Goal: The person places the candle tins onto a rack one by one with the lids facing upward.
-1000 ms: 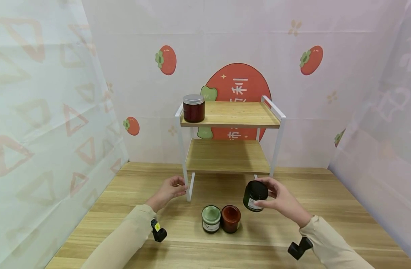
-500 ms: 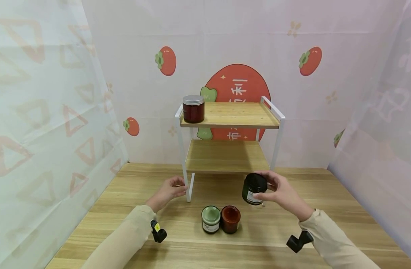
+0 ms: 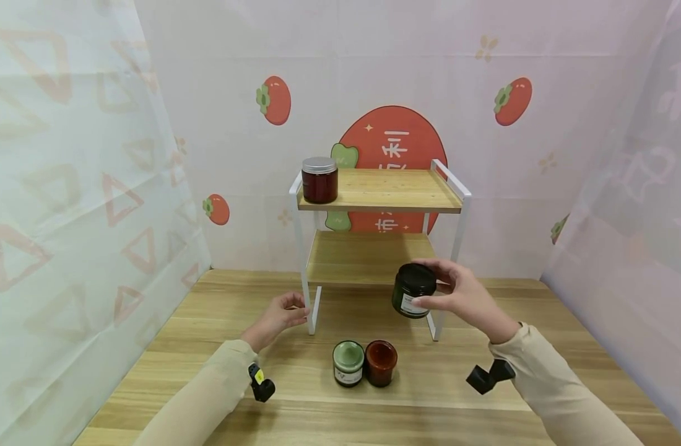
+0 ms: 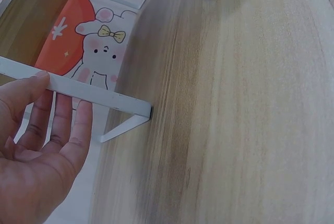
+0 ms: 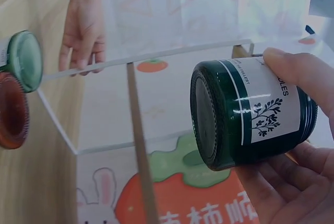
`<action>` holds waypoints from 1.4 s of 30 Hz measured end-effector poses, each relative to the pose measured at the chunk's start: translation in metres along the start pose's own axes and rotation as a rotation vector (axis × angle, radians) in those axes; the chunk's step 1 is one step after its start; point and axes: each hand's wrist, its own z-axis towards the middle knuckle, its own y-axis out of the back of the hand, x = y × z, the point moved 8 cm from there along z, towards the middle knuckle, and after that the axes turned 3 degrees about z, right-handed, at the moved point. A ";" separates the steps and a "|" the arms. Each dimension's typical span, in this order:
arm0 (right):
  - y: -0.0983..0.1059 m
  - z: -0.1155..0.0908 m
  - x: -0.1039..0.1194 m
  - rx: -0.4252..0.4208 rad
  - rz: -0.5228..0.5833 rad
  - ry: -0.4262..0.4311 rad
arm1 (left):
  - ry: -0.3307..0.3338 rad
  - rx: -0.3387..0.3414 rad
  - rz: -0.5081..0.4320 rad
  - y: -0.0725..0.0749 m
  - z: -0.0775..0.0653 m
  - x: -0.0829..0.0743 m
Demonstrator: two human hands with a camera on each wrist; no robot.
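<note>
My right hand (image 3: 464,297) grips a dark green candle jar (image 5: 245,114) with a black top and white printed label. In the head view the jar is in the air, tilted, before the rack's lower shelf (image 3: 363,255). My left hand (image 3: 281,319) pinches the white front left leg (image 4: 88,91) of the two-tier rack, thumb on one side and fingers on the other. On the table, a light green candle jar (image 3: 348,364) and a red-brown candle jar (image 3: 381,364) stand side by side. A dark red jar (image 3: 320,183) with a silver lid sits at the upper shelf's left end.
The rack's wooden upper shelf (image 3: 399,191) has white rails at its ends. Wood-grain table (image 3: 474,396) spreads around its legs. Printed cloth (image 3: 223,111) hangs behind and along both sides.
My right hand has lifted the dark green candle jar upward and slightly left, toward the rack's lower shelf. The left hand stays on the leg, and the other jars have not moved.
</note>
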 end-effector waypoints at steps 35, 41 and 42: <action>0.027 0.093 0.149 -0.064 -0.031 0.081 | -0.004 -0.012 -0.001 0.002 0.000 -0.003; 0.026 0.114 0.161 -0.070 -0.064 0.077 | 0.003 -0.009 -0.007 -0.001 -0.001 -0.004; 0.026 0.117 0.162 -0.067 -0.068 0.074 | 0.001 -0.007 -0.004 -0.001 -0.001 -0.004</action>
